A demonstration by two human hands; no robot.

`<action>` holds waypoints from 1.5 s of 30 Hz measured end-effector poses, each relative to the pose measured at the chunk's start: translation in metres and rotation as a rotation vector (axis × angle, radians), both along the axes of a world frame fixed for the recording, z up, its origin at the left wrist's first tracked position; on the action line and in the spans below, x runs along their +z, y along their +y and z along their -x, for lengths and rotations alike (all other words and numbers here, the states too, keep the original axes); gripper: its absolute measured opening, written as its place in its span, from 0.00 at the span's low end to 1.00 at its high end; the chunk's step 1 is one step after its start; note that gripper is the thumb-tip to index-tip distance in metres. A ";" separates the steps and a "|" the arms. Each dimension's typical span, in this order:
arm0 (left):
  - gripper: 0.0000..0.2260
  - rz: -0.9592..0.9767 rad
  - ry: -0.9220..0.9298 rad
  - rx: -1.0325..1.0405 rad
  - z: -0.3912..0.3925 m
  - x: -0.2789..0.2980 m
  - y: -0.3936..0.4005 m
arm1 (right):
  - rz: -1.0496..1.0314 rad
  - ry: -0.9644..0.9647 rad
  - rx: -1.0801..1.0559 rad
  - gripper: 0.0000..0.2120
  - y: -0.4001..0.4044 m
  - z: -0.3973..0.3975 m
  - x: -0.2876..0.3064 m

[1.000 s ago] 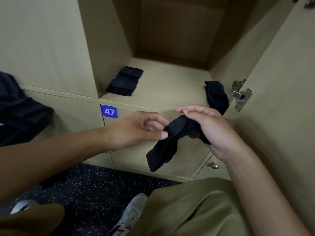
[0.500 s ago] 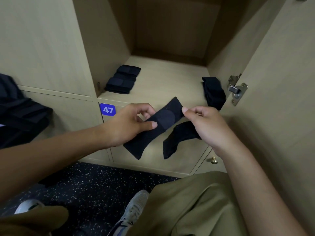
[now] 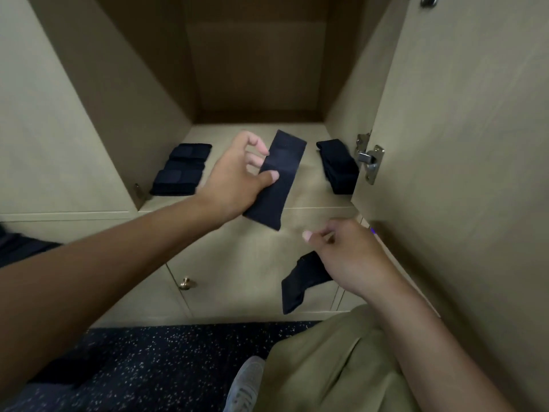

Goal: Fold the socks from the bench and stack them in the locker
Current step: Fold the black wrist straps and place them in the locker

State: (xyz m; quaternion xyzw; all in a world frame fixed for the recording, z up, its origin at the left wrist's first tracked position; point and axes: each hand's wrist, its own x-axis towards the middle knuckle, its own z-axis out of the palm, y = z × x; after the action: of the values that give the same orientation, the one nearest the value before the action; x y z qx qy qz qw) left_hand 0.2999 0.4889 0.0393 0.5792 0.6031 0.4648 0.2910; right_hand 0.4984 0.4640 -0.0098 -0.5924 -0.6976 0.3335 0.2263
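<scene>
One head-worn camera looks forward and down, close over the arms. It faces straight into the open locker [image 3: 255, 69]. Floor [image 3: 148, 367] fills its lower edge.

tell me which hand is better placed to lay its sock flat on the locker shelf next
Left. The left hand pinches a flat sock already over the locker shelf; the right hand holds its sock lower, below the shelf edge.

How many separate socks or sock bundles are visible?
4: folded stack at locker's left, bundle at right, flat sock in left hand, dangling sock in right hand. Stacks may hide more.
</scene>
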 end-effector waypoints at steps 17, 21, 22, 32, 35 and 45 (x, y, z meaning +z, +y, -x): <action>0.29 0.102 -0.151 -0.161 -0.076 -0.007 0.140 | 0.057 -0.091 0.049 0.12 -0.006 0.010 -0.003; 0.30 0.161 -0.058 -0.211 -0.080 -0.017 0.144 | 0.048 -0.092 0.045 0.12 -0.004 0.011 -0.003; 0.31 0.167 -0.025 -0.218 -0.080 -0.019 0.146 | 0.046 -0.094 0.043 0.12 -0.004 0.010 -0.003; 0.28 0.241 0.138 -0.315 -0.081 -0.024 0.146 | 0.064 -0.105 0.049 0.13 -0.001 0.006 -0.005; 0.26 0.218 0.112 -0.311 -0.081 -0.028 0.145 | 0.069 -0.118 0.039 0.14 0.002 0.004 -0.006; 0.26 0.107 0.089 -0.251 -0.080 -0.032 0.131 | 0.066 -0.130 0.044 0.16 0.004 0.003 -0.010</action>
State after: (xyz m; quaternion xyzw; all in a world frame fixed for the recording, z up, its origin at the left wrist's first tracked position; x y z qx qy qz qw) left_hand 0.3794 0.6196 0.0068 0.6537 0.5622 0.3659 0.3503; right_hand 0.4953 0.4680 -0.0193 -0.6043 -0.7124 0.3221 0.1533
